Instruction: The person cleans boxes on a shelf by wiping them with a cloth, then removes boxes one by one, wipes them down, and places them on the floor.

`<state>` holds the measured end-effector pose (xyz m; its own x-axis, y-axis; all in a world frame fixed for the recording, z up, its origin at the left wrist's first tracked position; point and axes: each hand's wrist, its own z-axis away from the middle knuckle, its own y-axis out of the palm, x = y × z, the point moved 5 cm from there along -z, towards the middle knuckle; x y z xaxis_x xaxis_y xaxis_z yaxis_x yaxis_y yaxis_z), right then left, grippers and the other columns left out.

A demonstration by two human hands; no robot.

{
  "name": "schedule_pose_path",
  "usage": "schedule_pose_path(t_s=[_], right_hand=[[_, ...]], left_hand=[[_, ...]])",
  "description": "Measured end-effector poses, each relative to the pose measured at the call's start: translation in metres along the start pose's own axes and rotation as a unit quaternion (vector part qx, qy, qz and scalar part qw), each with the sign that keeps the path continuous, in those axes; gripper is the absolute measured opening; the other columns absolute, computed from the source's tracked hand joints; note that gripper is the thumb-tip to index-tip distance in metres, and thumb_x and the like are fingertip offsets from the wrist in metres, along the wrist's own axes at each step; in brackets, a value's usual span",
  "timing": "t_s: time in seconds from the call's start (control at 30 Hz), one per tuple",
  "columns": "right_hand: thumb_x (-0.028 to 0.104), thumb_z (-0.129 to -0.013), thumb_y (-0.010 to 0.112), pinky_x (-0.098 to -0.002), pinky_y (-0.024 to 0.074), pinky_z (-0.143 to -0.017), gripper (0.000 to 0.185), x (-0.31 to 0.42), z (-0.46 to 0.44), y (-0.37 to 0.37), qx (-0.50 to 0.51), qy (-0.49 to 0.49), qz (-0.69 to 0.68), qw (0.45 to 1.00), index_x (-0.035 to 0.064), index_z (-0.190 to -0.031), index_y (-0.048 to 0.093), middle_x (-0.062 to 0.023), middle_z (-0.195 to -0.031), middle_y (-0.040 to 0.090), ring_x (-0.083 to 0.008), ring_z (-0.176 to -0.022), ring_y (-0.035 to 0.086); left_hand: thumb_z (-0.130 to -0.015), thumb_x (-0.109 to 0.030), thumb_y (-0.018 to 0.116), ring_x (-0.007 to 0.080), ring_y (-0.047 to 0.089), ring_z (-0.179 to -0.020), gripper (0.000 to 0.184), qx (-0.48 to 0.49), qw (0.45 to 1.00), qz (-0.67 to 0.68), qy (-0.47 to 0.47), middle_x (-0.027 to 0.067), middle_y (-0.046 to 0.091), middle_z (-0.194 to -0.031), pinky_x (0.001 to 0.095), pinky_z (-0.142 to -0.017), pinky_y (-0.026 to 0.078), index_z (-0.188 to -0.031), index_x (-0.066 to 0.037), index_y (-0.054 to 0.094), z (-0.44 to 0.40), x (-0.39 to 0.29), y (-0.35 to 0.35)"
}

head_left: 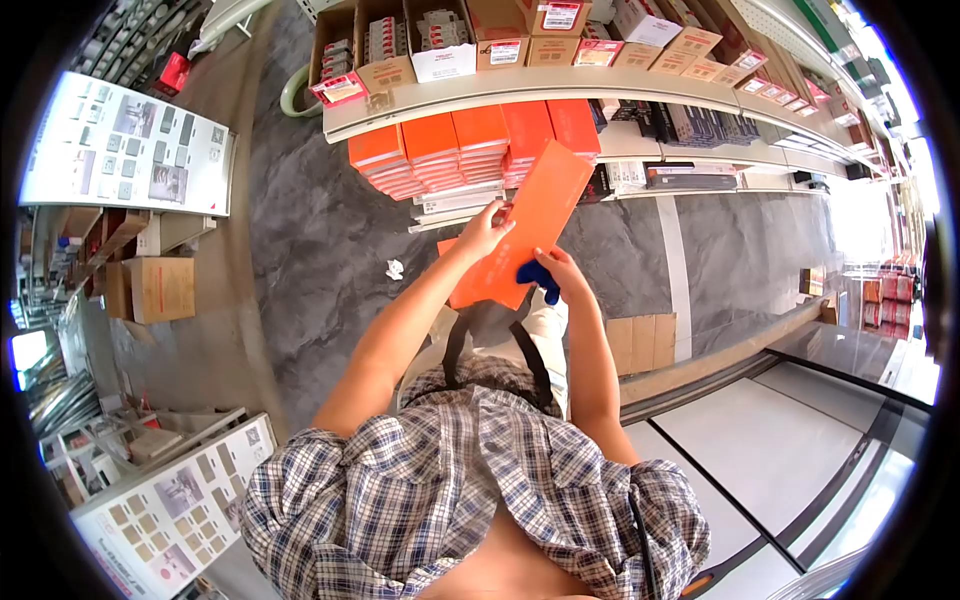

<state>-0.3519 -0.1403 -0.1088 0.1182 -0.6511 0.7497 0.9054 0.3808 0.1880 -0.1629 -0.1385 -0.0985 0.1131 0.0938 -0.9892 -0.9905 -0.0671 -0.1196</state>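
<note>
A long flat orange box (548,192) is held aslant in front of me. My left hand (487,232) grips its left edge, fingers curled at the side. My right hand (562,272) is closed on a dark blue cloth (540,281), pressed at the box's right edge. Part of an orange surface shows lower left of the box, by my left forearm; whether it is a second box I cannot tell. Just beyond my hands, stacks of similar orange boxes (433,140) fill the lower shelf.
Above the stacks runs a shelf edge (440,108) bearing open cardboard boxes (388,72). Dark boxes (700,127) stand farther right. A crumpled white scrap (395,269) lies on the grey floor, and flat cardboard (640,344) lies to my right beside a glass-topped counter (770,440).
</note>
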Motion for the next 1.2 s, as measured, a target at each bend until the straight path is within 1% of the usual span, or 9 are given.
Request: schedule_pose_path(t_s=[0.17, 0.27, 0.37, 0.43, 0.57, 0.77, 0.9, 0.97, 1.2], right_hand=[[0.020, -0.091, 0.059, -0.0243, 0.0517, -0.053, 0.027, -0.025, 0.033, 0.017, -0.029, 0.001, -0.027, 0.999, 0.0023, -0.111, 0.056, -0.0058, -0.086, 0.064, -0.0137, -0.066, 0.063], [0.017, -0.089, 0.062, -0.0259, 0.0530, -0.069, 0.032, -0.037, 0.040, 0.012, 0.016, 0.021, -0.076, 0.997, 0.0008, -0.115, 0.055, -0.0065, -0.096, 0.064, -0.0136, -0.079, 0.064], [0.021, -0.090, 0.060, -0.0240, 0.0499, -0.054, 0.029, -0.047, 0.038, -0.008, 0.031, 0.009, -0.032, 0.999, 0.0023, -0.111, 0.057, -0.0036, -0.084, 0.065, -0.0129, -0.068, 0.064], [0.016, -0.089, 0.060, -0.0248, 0.0524, -0.067, 0.034, -0.047, 0.037, -0.028, 0.065, 0.042, 0.025, 0.997, 0.0005, -0.119, 0.053, -0.0064, -0.097, 0.064, -0.0120, -0.078, 0.063], [0.017, -0.088, 0.062, -0.0248, 0.0503, -0.058, 0.037, -0.068, 0.040, -0.061, 0.043, 0.070, 0.166, 0.983, 0.0020, -0.120, 0.052, -0.0066, -0.091, 0.065, -0.0121, -0.073, 0.062], [0.016, -0.087, 0.061, -0.0269, 0.0499, -0.049, 0.040, -0.136, 0.030, -0.100, 0.066, 0.115, 0.165, 0.977, 0.0029, -0.123, 0.046, -0.0092, -0.091, 0.064, -0.0161, -0.068, 0.064], [0.019, -0.090, 0.059, -0.0250, 0.0398, -0.038, 0.032, -0.162, 0.015, -0.103, 0.052, 0.125, 0.099, 0.986, 0.0091, -0.118, 0.051, -0.0045, -0.077, 0.064, -0.0122, -0.051, 0.057], [0.019, -0.090, 0.059, -0.0245, 0.0383, -0.037, 0.035, -0.173, 0.010, -0.103, 0.050, 0.163, 0.101, 0.980, 0.0093, -0.122, 0.049, -0.0043, -0.076, 0.063, -0.0117, -0.051, 0.057], [0.017, -0.089, 0.060, -0.0253, 0.0376, -0.038, 0.039, -0.263, -0.104, -0.121, 0.001, 0.177, 0.130, 0.976, 0.0133, -0.126, 0.048, -0.0046, -0.076, 0.064, -0.0126, -0.050, 0.056]], left_hand=[[-0.089, -0.013, 0.060, 0.0152, 0.059, -0.098, 0.031, 0.021, 0.999, 0.036, -0.010, 0.0074, 0.061, -0.106, 0.0298, -0.085, 0.047, -0.117, -0.001, 0.051, 0.031, 0.024, 0.004], [-0.090, -0.013, 0.059, 0.0166, 0.060, -0.098, 0.030, -0.016, 0.999, -0.020, -0.045, 0.0091, 0.062, -0.105, 0.0302, -0.085, 0.047, -0.116, -0.001, 0.050, 0.054, 0.033, 0.009], [-0.090, -0.013, 0.058, 0.0189, 0.062, -0.098, 0.032, -0.079, 0.994, -0.049, -0.055, 0.0109, 0.062, -0.107, 0.0307, -0.084, 0.047, -0.117, -0.001, 0.047, 0.074, 0.052, 0.031], [-0.090, -0.011, 0.057, 0.0192, 0.061, -0.099, 0.031, -0.119, 0.984, -0.051, -0.119, 0.0110, 0.062, -0.108, 0.0312, -0.085, 0.047, -0.117, -0.001, 0.047, 0.088, 0.052, 0.053], [-0.090, -0.009, 0.055, 0.0191, 0.058, -0.106, 0.029, -0.177, 0.978, 0.038, -0.107, 0.0111, 0.059, -0.113, 0.0308, -0.088, 0.046, -0.117, 0.000, 0.046, 0.109, 0.082, 0.100], [-0.090, -0.009, 0.056, 0.0184, 0.058, -0.104, 0.031, -0.207, 0.960, 0.029, -0.185, 0.0109, 0.059, -0.112, 0.0304, -0.088, 0.046, -0.118, 0.001, 0.047, 0.141, 0.134, 0.152], [-0.086, -0.010, 0.059, 0.0202, 0.058, -0.099, 0.038, -0.197, 0.949, 0.015, -0.246, 0.0139, 0.059, -0.108, 0.0306, -0.083, 0.048, -0.122, -0.001, 0.048, 0.153, 0.207, 0.162], [-0.084, -0.010, 0.060, 0.0218, 0.056, -0.104, 0.041, -0.138, 0.951, -0.228, -0.158, 0.0156, 0.057, -0.111, 0.0322, -0.085, 0.047, -0.123, -0.003, 0.048, 0.151, 0.192, 0.158], [-0.087, -0.009, 0.055, 0.0227, 0.051, -0.115, 0.046, -0.172, 0.943, 0.112, -0.262, 0.0142, 0.052, -0.126, 0.0327, -0.096, 0.040, -0.130, 0.001, 0.042, 0.142, 0.321, 0.166]])
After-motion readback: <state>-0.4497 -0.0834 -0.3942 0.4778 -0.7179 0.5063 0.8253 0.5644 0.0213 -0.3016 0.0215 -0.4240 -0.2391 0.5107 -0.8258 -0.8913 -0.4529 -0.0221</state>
